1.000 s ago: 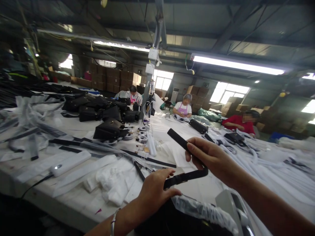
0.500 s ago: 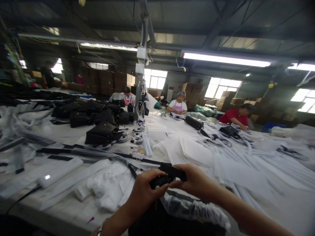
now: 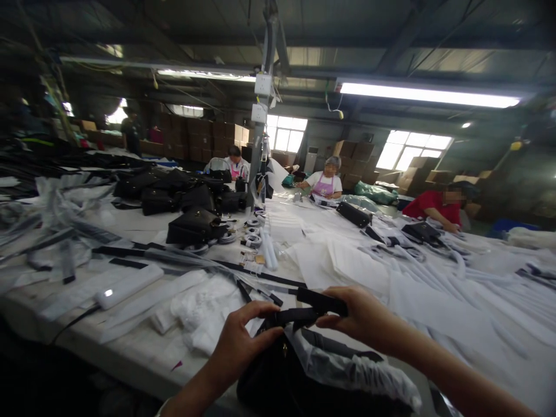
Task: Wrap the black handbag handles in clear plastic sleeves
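Note:
A black strap (image 3: 299, 314) runs between my two hands, just above a black handbag (image 3: 278, 376) at the table's near edge. My left hand (image 3: 243, 336) pinches the strap's left part between thumb and fingers, close to the bag's top. My right hand (image 3: 351, 315) is closed on the strap's other part, whose flat end points left. Crinkled translucent wrapping (image 3: 360, 370) covers the bag's handle. The bag's lower part runs out of the picture.
Crumpled white foam sheet (image 3: 191, 318) and a white corded device (image 3: 130, 286) lie to the left. Black handbags (image 3: 193, 226) pile up further back, beside a metal post (image 3: 256, 150). White sheets (image 3: 356, 263) spread to the right. Several co-workers, one in a red shirt (image 3: 434, 208), sit across the table.
My right hand has come down and left from its raised position, bringing the strap close to the bag. Both hands met over the bag, then moved slightly apart with the strap between them.

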`<state>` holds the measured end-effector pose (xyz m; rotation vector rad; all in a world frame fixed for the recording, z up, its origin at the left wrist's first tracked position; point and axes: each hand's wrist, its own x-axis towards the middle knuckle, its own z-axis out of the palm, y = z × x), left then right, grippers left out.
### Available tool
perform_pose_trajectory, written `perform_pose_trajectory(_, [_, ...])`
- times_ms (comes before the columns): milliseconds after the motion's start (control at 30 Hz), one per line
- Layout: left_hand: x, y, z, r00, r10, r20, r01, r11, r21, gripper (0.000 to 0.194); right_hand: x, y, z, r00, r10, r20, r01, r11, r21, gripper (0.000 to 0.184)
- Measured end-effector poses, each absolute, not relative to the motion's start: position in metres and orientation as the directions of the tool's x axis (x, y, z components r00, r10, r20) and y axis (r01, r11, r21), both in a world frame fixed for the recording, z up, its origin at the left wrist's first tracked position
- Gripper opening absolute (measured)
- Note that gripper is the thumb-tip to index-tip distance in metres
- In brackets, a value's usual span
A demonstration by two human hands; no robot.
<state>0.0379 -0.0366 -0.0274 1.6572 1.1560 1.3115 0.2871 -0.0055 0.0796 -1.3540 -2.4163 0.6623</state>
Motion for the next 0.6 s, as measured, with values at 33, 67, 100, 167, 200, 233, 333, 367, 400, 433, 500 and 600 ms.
perform_pose_trajectory(33, [0.038, -0.037, -0.029, 0.064, 0.947, 0.315, 0.194, -0.322, 0.927, 0.028, 0.287, -0.005, 0.084, -0.531, 0.846, 0.058, 0.702, 0.477, -0.528, 0.040])
perform_pose_trajectory(67, [0.038, -0.037, -0.029, 0.051, 0.952, 0.301, 0.180, -0.306, 0.935, 0.031, 0.288, -0.006, 0.091, -0.540, 0.837, 0.089, 0.681, 0.497, -0.538, 0.052])
perform_pose_trajectory(100, [0.039, -0.036, -0.030, 0.045, 0.955, 0.293, 0.169, -0.296, 0.940, 0.032, 0.287, -0.007, 0.100, -0.544, 0.831, 0.112, 0.657, 0.506, -0.558, 0.060])
perform_pose_trajectory(167, [0.041, -0.035, -0.031, 0.056, 0.955, 0.291, 0.158, -0.297, 0.942, 0.027, 0.285, -0.012, 0.119, -0.534, 0.836, 0.128, 0.619, 0.490, -0.614, 0.056])
perform_pose_trajectory(200, [0.042, -0.035, -0.032, 0.065, 0.953, 0.295, 0.153, -0.302, 0.941, 0.024, 0.283, -0.015, 0.128, -0.531, 0.838, 0.128, 0.606, 0.481, -0.634, 0.048])
perform_pose_trajectory(233, [0.043, -0.034, -0.033, 0.070, 0.952, 0.299, 0.145, -0.306, 0.941, 0.022, 0.280, -0.018, 0.136, -0.536, 0.834, 0.126, 0.596, 0.480, -0.643, 0.044])
perform_pose_trajectory(333, [0.046, -0.033, -0.038, 0.065, 0.950, 0.306, 0.101, -0.311, 0.945, 0.022, 0.267, -0.023, 0.146, -0.557, 0.827, 0.074, 0.659, 0.494, -0.567, 0.049])
perform_pose_trajectory(367, [0.046, -0.034, -0.039, 0.059, 0.950, 0.307, 0.089, -0.311, 0.946, 0.023, 0.262, -0.023, 0.144, -0.539, 0.841, 0.052, 0.718, 0.491, -0.494, 0.051])
perform_pose_trajectory(400, [0.047, -0.034, -0.040, 0.049, 0.950, 0.308, 0.077, -0.311, 0.947, 0.025, 0.257, -0.022, 0.138, -0.510, 0.859, 0.033, 0.781, 0.479, -0.400, 0.048])
perform_pose_trajectory(433, [0.048, -0.035, -0.041, 0.036, 0.950, 0.311, 0.068, -0.313, 0.947, 0.029, 0.253, -0.020, 0.130, -0.480, 0.877, 0.015, 0.837, 0.463, -0.293, 0.041])
perform_pose_trajectory(500, [0.048, -0.036, -0.041, 0.011, 0.946, 0.323, 0.064, -0.323, 0.944, 0.041, 0.245, -0.016, 0.112, -0.436, 0.900, -0.027, 0.897, 0.432, -0.087, 0.024])
perform_pose_trajectory(600, [0.049, -0.039, -0.041, 0.013, 0.921, 0.390, 0.123, -0.389, 0.913, 0.051, 0.237, -0.012, 0.090, -0.439, 0.891, -0.113, 0.889, 0.449, 0.091, 0.014])
